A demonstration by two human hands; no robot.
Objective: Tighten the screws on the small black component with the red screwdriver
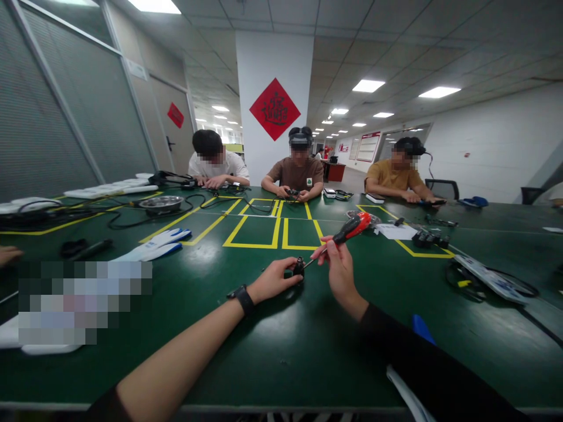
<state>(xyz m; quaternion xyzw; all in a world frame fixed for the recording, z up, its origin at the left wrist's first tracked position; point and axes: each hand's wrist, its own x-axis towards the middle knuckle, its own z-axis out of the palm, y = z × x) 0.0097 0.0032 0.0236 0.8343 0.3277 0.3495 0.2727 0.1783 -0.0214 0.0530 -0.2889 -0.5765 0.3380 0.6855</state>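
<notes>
My left hand (276, 279) is closed around a small black part (299, 266) just above the green table (211, 334); its exact kind cannot be made out. A screwdriver (352, 227) with a red and black handle is held in my right hand (338, 266), fingers pinching it near where the shaft meets the handle. The handle points up and to the right. Its thin metal shaft slants down to the left, and the tip meets or lies right beside the black part. Fingers partly hide that part.
White and blue gloves (153, 245) lie to the left, near a metal bowl (160, 203) and black cables. Several black blocks (428, 239) and a white power strip (488, 276) are at right. Yellow tape (250, 245) marks the table. Three people sit across; another hand (9, 255) shows at far left.
</notes>
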